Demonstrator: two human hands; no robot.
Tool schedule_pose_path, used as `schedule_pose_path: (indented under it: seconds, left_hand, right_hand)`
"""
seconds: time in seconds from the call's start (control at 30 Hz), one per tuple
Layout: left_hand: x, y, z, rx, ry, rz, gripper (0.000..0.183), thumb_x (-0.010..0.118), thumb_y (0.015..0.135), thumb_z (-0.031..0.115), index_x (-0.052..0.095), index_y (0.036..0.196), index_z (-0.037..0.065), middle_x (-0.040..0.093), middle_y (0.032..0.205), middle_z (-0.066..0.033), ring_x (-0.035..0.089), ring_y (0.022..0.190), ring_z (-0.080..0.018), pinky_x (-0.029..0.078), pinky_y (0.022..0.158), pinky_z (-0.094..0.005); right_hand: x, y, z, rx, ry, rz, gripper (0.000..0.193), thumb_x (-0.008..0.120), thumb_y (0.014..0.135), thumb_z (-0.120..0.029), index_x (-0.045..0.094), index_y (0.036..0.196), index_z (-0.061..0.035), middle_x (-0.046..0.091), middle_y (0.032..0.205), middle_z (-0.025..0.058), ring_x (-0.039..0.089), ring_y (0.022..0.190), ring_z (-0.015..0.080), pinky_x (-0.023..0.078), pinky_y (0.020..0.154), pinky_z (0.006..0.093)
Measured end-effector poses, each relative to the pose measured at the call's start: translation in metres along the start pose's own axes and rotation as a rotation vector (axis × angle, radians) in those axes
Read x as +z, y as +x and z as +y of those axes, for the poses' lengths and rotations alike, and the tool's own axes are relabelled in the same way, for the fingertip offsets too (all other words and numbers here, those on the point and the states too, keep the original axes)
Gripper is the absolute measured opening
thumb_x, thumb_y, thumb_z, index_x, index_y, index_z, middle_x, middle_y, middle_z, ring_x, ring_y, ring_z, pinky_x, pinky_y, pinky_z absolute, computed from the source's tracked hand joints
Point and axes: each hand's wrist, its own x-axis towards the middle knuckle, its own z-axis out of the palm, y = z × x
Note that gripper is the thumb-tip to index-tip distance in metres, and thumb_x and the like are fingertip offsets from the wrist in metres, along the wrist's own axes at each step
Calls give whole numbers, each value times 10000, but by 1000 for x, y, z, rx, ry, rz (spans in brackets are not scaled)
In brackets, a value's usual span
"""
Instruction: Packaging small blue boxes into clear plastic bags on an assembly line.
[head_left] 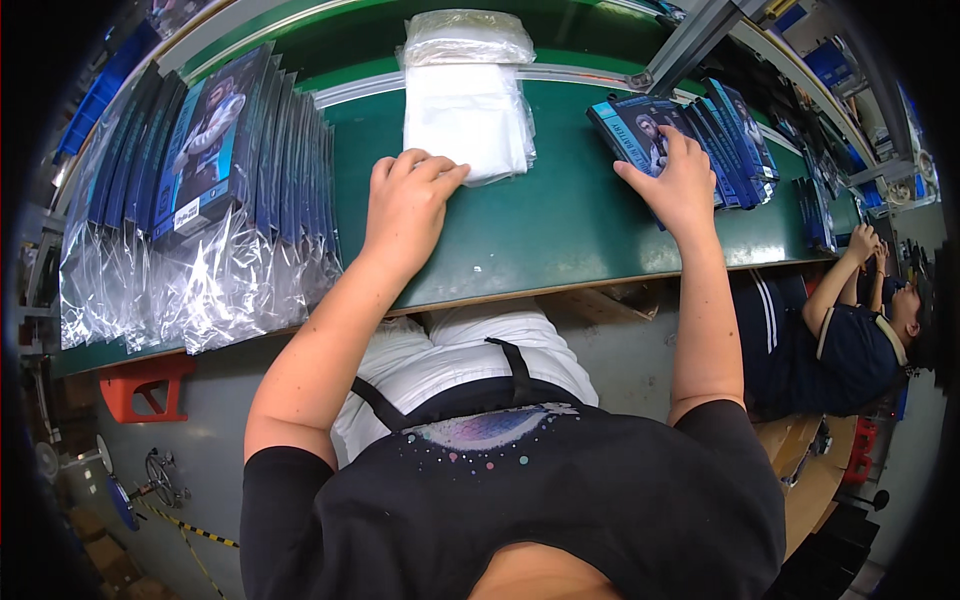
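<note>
My left hand is at the lower left corner of a stack of clear plastic bags, fingers bent and thumb close to them, closed on the bag's edge. My right hand lies over the front box of a leaning row of blue and black printed boxes. Its thumb and fingers are spread apart across that box, which tilts toward the left. The palm hides part of the box face.
On the left stands a long row of similar boxes in clear bags, their loose ends hanging toward the green table's front edge. A metal post rises at the back right. A co-worker sits at the right; a red stool is below left.
</note>
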Motion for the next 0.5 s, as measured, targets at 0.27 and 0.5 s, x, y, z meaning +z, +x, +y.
schedule_pose_path:
  seconds: [0.27, 0.5]
  left_hand:
    - [-5, 18, -5, -27, -179, 5, 215, 609, 779, -46, 663, 975, 22, 560, 847, -108, 558, 825, -279, 470, 741, -359]
    - [-9, 21, -9, -145, -331, -38, 134, 624, 815, 21, 667, 942, 22, 544, 858, -122, 559, 829, -295, 468, 739, -369]
  right_hand:
    - [-17, -13, -17, 177, 1804, -317, 749, 582, 830, -533, 413, 1282, 40, 566, 1051, 196, 590, 873, 224, 504, 650, 333]
    - [29, -48, -38, 437, 2298, -851, 542, 516, 926, -309, 388, 1276, 84, 580, 995, 159, 602, 796, 224, 522, 605, 354]
